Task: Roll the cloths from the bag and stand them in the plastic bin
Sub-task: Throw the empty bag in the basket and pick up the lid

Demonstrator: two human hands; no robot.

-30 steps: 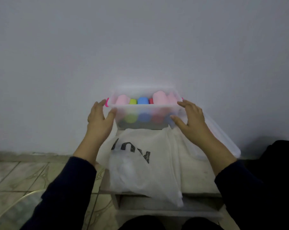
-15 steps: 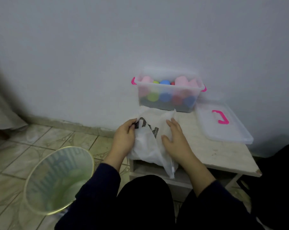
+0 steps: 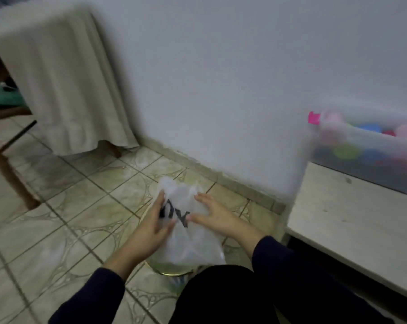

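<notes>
White plastic bag [image 3: 186, 232] sits low in mid-frame, left hand [image 3: 154, 224] pinching its side, right hand [image 3: 215, 212] pressing flat, fingers straight.

A low pale table [image 3: 352, 220] stood against the wall at the right, and the clear plastic bin [image 3: 370, 157] of rolled cloths [image 3: 345, 150] sat on its far edge. The tiled floor [image 3: 64, 220] carried what looked like a round, gold-rimmed bin [image 3: 167, 272], blurred and mostly hidden, and a wooden leg [image 3: 8, 169] at the left.
</notes>
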